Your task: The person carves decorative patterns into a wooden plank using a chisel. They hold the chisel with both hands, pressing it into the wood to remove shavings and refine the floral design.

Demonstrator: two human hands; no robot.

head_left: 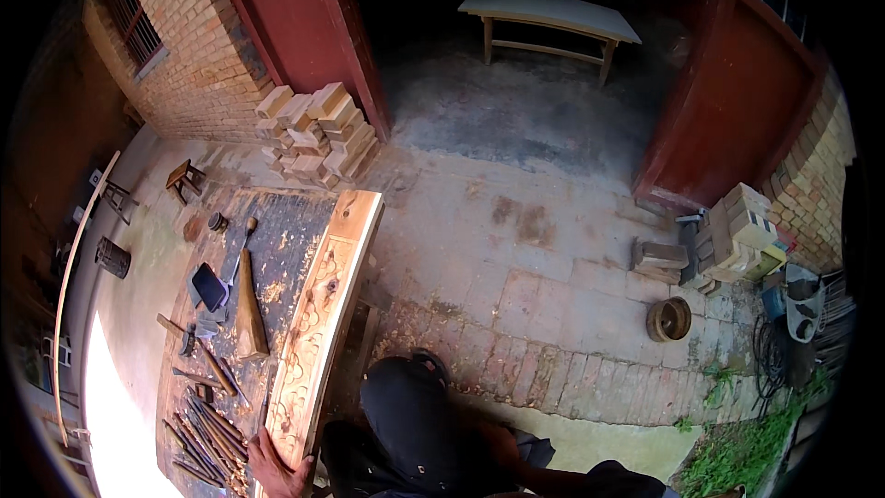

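Note:
A long carved wooden board (318, 314) with a raised scroll pattern lies along the right edge of the dark workbench (300, 212). My left hand (272, 468) rests over the board's near end, thumb and fingers spread apart. Just left of it, a bundle of slim carving chisels (207, 438) lies among wood shavings. Farther up the bench are a wooden mallet (250, 314), a hammer (187, 343), a black phone (210, 287) and a long-handled brush or tool (245, 240). My right hand does not show; dark clothing fills the lower middle.
Stacked wood blocks (318, 134) stand beside the red door (300, 37). A pale-topped bench (553, 17) is in the doorway. On the right are a round bucket (668, 320), piled bricks (737, 221) and green plants (733, 452). A small stool (185, 180) stands beyond the workbench.

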